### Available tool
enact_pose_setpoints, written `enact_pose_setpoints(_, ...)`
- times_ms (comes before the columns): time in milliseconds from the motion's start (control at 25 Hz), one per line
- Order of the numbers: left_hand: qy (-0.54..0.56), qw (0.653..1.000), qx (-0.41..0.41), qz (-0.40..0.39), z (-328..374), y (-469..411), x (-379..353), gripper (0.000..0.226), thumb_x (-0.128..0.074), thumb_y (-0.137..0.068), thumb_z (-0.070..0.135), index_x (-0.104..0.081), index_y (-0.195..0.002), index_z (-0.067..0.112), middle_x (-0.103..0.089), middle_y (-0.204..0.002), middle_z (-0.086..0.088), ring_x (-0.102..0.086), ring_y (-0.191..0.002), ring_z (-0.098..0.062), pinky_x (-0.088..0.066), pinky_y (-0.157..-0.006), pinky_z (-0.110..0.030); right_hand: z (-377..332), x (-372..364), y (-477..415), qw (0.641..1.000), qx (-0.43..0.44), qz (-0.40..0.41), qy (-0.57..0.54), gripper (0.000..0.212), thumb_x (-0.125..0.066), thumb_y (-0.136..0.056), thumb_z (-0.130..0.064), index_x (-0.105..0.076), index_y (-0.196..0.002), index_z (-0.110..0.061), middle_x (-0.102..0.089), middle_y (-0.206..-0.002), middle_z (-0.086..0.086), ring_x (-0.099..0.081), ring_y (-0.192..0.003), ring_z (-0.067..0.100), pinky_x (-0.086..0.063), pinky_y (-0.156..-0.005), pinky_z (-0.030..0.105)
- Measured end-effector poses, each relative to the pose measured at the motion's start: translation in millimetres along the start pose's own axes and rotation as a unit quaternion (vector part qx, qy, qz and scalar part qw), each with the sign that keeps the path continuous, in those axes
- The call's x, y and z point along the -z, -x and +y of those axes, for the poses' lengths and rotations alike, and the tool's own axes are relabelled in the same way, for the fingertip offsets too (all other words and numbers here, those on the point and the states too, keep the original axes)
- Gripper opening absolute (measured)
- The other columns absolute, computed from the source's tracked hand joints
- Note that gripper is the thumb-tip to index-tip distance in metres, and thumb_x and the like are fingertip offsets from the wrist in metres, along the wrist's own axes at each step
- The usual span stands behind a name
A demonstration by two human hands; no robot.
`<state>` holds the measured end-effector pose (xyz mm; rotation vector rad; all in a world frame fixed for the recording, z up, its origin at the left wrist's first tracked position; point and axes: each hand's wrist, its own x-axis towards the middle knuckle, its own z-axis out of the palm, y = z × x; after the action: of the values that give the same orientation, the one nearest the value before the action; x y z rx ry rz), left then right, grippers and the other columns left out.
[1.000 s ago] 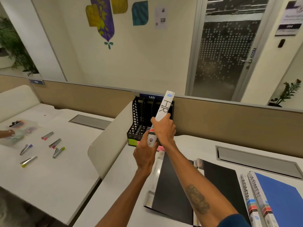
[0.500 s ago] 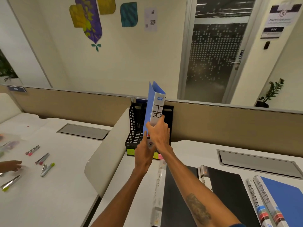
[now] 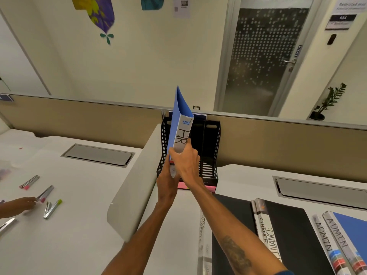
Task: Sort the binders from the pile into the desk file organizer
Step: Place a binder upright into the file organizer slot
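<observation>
A blue binder (image 3: 179, 120) with "HR" on its white spine stands upright over the left slot of the black mesh desk file organizer (image 3: 210, 155). My right hand (image 3: 187, 160) grips its spine and my left hand (image 3: 166, 181) holds its lower end from below. On the desk to the right lie a black binder (image 3: 234, 217), a black binder marked "FINANCE" (image 3: 288, 233) and two blue binders marked "ADMIN" (image 3: 351, 229). The organizer's right slots look empty.
A curved white divider (image 3: 131, 195) separates my desk from the left desk, where another person's hand (image 3: 17, 205) touches several markers (image 3: 51, 208). A tan partition (image 3: 278, 139) runs behind the organizer. A grey cable hatch (image 3: 317, 190) sits at the right.
The HR binder has turned from tilted right to upright and moved over the organizer's left slot. My view has shifted closer and to the right.
</observation>
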<state>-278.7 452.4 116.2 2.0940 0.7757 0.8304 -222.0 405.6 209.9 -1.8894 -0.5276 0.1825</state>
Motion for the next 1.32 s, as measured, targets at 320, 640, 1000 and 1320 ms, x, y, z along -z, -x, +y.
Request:
enact_pose_setpoints(320,0.065,0.995,0.037,-0.063,-57,-43,-9,0.054,-0.057,-0.095,0.025,-0.039,-0.143,0.007,-0.06,-0.129,-0.01,-0.062,-0.113,-0.022,-0.049,-0.091,-0.013,19,-57,-31,1.0,-0.015,0.012,-0.009,0.058,-0.067,-0.087,-0.029,-0.04,-0.135,-0.014,-0.056,-0.132,0.007,-0.061,-0.112,0.026,-0.055,-0.089,0.037)
enact_pose_setpoints(640,0.1,0.983,0.115,-0.101,-77,-80,-10,0.041,-0.05,-0.097,0.01,-0.047,-0.136,0.022,-0.058,-0.113,0.013,-0.064,-0.095,-0.007,-0.054,-0.075,-0.019,45,-101,-59,0.999,-0.026,0.021,0.034,0.062,-0.065,-0.088,-0.032,-0.038,-0.141,-0.014,-0.056,-0.132,0.008,-0.061,-0.113,0.027,-0.056,-0.09,0.037)
enact_pose_setpoints(1000,0.093,0.986,0.107,-0.089,-107,-101,-34,0.066,-0.052,-0.086,0.045,-0.037,-0.141,0.014,-0.054,-0.138,-0.009,-0.056,-0.12,-0.022,-0.046,-0.098,-0.032,71,-133,-86,0.998,-0.04,0.022,0.044,0.067,-0.063,-0.09,-0.035,-0.033,-0.146,-0.017,-0.057,-0.132,0.006,-0.06,-0.116,0.025,-0.055,-0.091,0.036)
enact_pose_setpoints(1320,0.122,0.972,0.155,-0.128,-116,-101,-38,0.047,-0.049,-0.097,0.006,-0.031,-0.14,0.01,-0.046,-0.14,-0.014,-0.048,-0.123,-0.022,-0.042,-0.099,-0.013,93,-153,-91,0.997,-0.056,0.027,0.051,0.066,-0.062,-0.09,-0.034,-0.032,-0.147,-0.019,-0.057,-0.134,0.007,-0.06,-0.117,0.026,-0.055,-0.091,0.037)
